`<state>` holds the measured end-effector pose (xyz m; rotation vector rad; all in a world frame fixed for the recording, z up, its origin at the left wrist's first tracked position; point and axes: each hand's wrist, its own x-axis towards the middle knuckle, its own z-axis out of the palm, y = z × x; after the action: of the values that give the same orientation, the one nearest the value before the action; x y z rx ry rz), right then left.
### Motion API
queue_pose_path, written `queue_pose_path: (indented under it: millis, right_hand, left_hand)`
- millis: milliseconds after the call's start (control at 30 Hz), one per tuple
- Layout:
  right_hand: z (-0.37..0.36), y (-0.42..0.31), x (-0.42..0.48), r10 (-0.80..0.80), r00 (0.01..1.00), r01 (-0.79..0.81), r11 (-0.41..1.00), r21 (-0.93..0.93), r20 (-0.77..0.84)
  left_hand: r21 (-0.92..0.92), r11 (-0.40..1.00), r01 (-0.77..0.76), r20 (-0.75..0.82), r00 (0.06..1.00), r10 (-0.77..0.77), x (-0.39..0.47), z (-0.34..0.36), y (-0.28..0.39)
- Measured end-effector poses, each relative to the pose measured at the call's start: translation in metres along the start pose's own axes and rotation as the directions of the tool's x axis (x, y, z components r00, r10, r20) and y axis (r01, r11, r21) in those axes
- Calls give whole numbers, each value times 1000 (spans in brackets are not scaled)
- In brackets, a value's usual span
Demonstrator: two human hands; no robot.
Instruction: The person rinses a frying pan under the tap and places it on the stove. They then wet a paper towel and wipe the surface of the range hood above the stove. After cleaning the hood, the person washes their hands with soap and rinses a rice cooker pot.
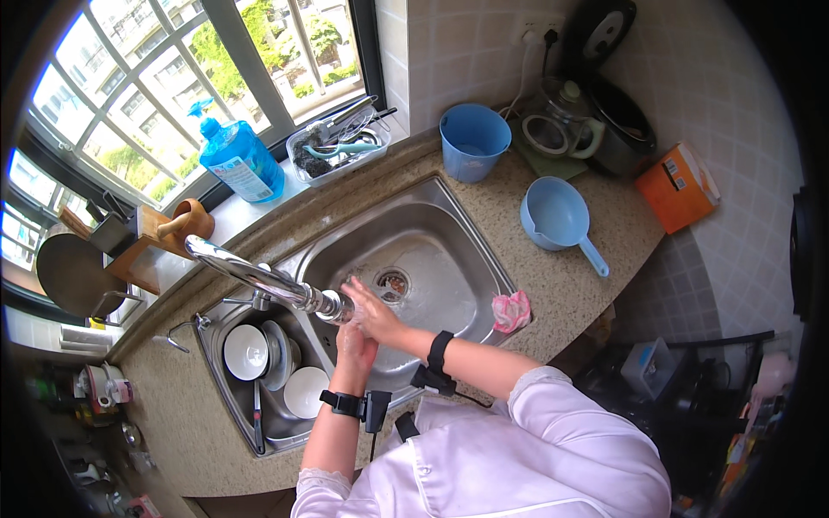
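Under the head of the chrome faucet (278, 285), my two hands touch each other above the divider side of the steel sink. My right hand (375, 314) is spread, fingers extended, and nothing shows in it. Its palm side meets my left hand (356, 346), whose fingers are partly hidden by the faucet and the other hand. Both hands look wet. Beyond them lies the large steel basin (447, 259), wet inside, with food bits in the drain strainer (393, 285). The smaller basin on the left holds a white bowl (246, 351), another white bowl (306, 392), stacked dishes and a dark-handled utensil (258, 421).
A blue soap bottle (243, 165) and a plastic tray of utensils (337, 152) stand on the sill. Right of the sink are a blue bucket (475, 146), a blue ladle (556, 210) and a glass kettle (557, 126). A pink-and-white cloth (511, 311) lies at the sink's corner.
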<state>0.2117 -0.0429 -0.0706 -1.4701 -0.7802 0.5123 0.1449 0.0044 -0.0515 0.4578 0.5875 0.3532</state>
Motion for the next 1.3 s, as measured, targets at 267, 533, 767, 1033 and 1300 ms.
queue_pose_path:
  millis: [267,533,767,1033,1300]
  right_hand:
    - [4,-6,-14,-159,974,195,951,-241,159]
    - [12,2,-20,21,987,-3,994,-112,159]
    - [-8,-9,-1,-5,980,97,885,-455,200]
    - [-30,-3,-3,543,730,-681,626,379,415]
    - [-17,-36,-23,606,623,-760,316,568,496]
  left_hand:
    - [1,1000,25,17,1000,-25,5,-10,10]
    - [46,999,0,-7,1000,0,6,-6,13]
    - [93,986,138,-49,990,-134,-13,11,17]
    - [518,855,-31,-116,988,106,-19,27,27]
    - [371,917,-144,-276,926,257,-2,31,15]
